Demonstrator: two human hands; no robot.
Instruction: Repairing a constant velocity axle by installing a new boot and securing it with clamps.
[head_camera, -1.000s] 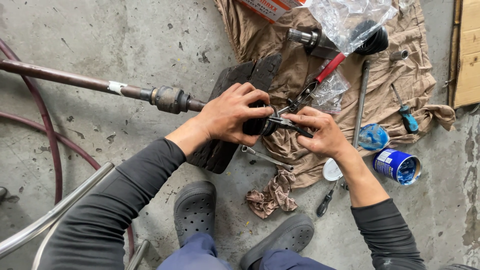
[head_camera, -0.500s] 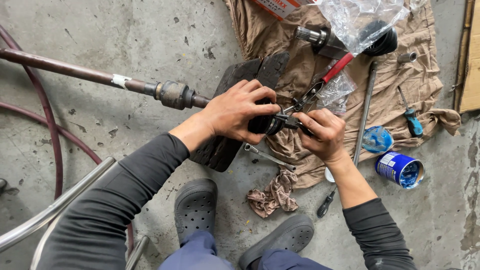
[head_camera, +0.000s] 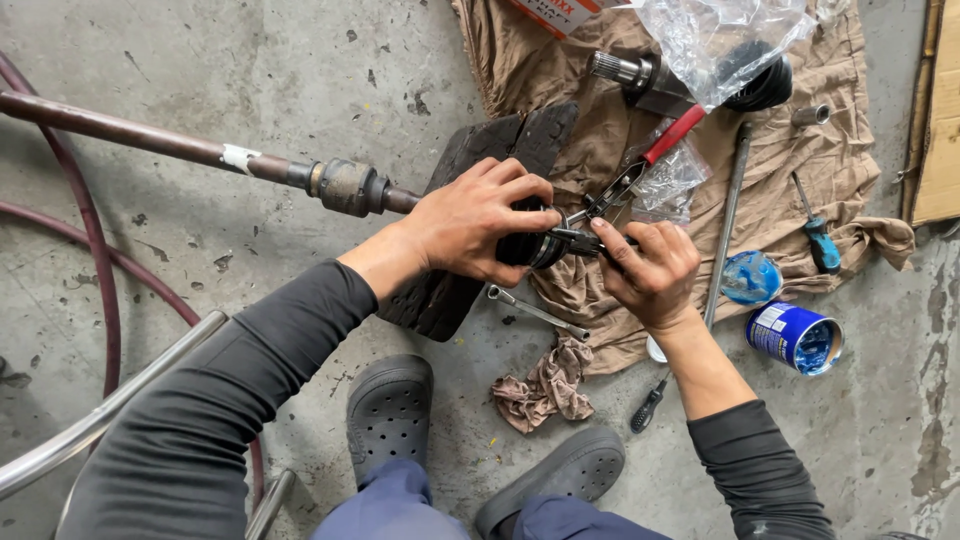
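Left hand (head_camera: 478, 222): fingers wrapped tight round the black rubber boot (head_camera: 535, 247) at the drive shaft (head_camera: 200, 150) end, frame centre.
Right hand (head_camera: 648, 268): fingers closed on the boot's 3 o'clock side, by the red-handled pliers (head_camera: 640, 165).
Wrench (head_camera: 537, 311): at 6 o'clock of the boot.
Blue tin (head_camera: 795, 337): at 4 o'clock, well apart.

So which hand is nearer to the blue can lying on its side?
The right hand. It sits just up and left of the blue can, apart from it. The left hand is farther off, gripping the black boot at the shaft end.
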